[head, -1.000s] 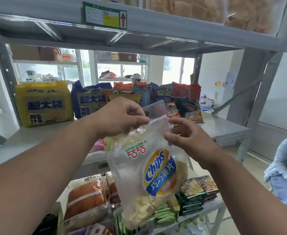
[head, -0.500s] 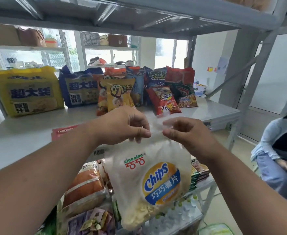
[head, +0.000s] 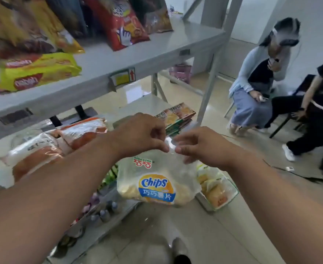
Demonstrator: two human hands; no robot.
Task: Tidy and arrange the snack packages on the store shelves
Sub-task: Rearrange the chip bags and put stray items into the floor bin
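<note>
A person's left hand (head: pixel 143 134) and right hand (head: pixel 198 144) pinch the top edge of a clear plastic bag of pale chips with a round orange-and-blue "Chips" label (head: pixel 156 183), thumbs and fingers curled onto the crinkled seal where the two hands nearly meet. The bag hangs below the hands, in front of the grey metal shelving unit (head: pixel 103 73) and above the tiled floor, touching no shelf.

On the upper grey shelf, a flat yellow snack package with red lettering (head: pixel 38 73) lies near the front edge at left, with a pink package just beside it at the frame's edge. Behind them stand a leaning red chip bag printed with a white hand (head: pixel 122 25), a yellow bag and darker bags, all blurred. A small yellow label with a red arrow (head: pixel 123 77) is fixed to the shelf's front lip.

On the lower shelf lie clear bags with orange-and-white printing (head: pixel 61 141), at left, and a stack of flat green-and-brown packets (head: pixel 175 117) at the far corner. Small bottles (head: pixel 105 212) stand on a still lower level. A clear container holding yellow-and-orange packets (head: pixel 217 191) sits on the floor just right of the hanging bag.

At right, a person in a pale blue cardigan and skirt (head: pixel 256 88) sits beside another person in black clothing (head: pixel 318 115).
</note>
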